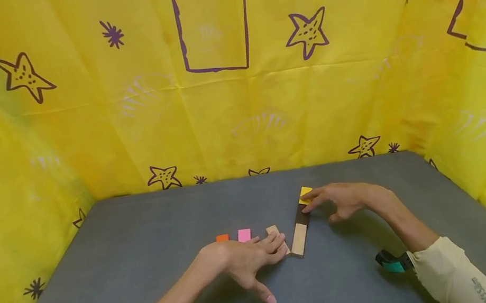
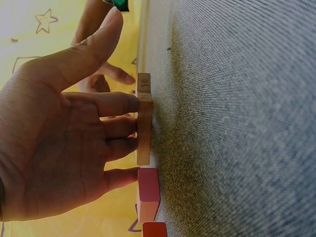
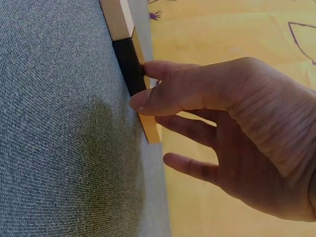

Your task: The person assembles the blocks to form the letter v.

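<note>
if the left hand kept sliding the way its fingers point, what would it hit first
Probably the long tan block. The left hand already has its fingers on the short tan block, and the long one lies just beyond, though depth is unclear.

The tabletop [image 1: 144, 254] is grey. The blocks are orange [image 1: 222, 238], pink [image 1: 244, 235], tan [image 1: 299, 239], black [image 1: 302, 214] and yellow [image 1: 305, 194]. The yellow backdrop [image 1: 121, 113] bears purple stars.

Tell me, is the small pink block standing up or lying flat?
Lying flat. The small pink rectangular block rests on its broad face on the grey table, between the orange block and the left hand.
</note>
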Demonstrator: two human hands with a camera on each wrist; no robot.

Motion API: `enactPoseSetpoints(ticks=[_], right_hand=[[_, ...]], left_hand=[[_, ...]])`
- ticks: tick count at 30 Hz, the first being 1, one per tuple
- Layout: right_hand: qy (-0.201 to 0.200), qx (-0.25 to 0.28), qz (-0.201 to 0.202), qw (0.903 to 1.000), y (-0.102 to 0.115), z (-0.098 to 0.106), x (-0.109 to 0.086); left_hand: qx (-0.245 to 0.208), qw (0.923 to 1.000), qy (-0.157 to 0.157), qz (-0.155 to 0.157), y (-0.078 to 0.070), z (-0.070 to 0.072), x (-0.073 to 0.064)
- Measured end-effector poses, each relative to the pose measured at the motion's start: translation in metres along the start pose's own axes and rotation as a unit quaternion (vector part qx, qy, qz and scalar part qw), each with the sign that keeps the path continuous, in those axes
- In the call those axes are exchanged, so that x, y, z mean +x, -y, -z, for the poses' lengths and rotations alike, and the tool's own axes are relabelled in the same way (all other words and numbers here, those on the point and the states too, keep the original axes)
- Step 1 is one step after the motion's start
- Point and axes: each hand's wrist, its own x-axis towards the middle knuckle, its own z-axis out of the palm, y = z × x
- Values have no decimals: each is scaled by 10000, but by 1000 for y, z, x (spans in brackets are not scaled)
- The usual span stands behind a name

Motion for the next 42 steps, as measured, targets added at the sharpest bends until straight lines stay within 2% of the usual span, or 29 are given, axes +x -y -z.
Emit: enactPoseSetpoints(ticks=[14,20,25,28,36,42], right_hand=[[86,37,-167,9998,4,1,0],[-10,20,-109,9999,2,-1,-1],[-104,-45,-77,9999,3,-2,0],[-138,-17,-89,9999,5,-1,1],[-124,55,-183,9997,4,-1,1],[-94,116,-176,9997,2,-2,1]], left_hand=[[-54,9999,73,48,-1,1,-1],[-16,9999,97,42,0,2,0],[-154,9998,90,29,2,2,-1],[-185,9998,12,-11,3,3,-3],[170,9988,-440,-154,5,4,-4],[166,9987,-448,-169,6,2,-7]])
